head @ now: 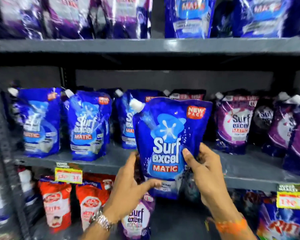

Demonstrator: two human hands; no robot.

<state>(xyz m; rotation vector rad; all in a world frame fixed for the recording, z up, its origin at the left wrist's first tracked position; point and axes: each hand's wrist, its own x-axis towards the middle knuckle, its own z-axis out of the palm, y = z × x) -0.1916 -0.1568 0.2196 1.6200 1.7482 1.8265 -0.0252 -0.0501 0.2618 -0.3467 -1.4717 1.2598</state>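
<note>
I hold a blue Surf Excel Matic pouch (170,135) with a white spout cap upright in front of the middle shelf (100,161). My left hand (128,186) grips its lower left corner, thumb across the front near the bottom. My right hand (204,172) grips its lower right edge, thumb pressed on the front beside the logo. A metal watch sits on my left wrist and an orange band on my right wrist.
Blue pouches (87,125) stand on the middle shelf at left, purple ones (232,123) at right. The lower shelf holds red pouches (56,201), a purple pouch (137,219) and yellow price tags (68,175). More pouches fill the top shelf (145,45).
</note>
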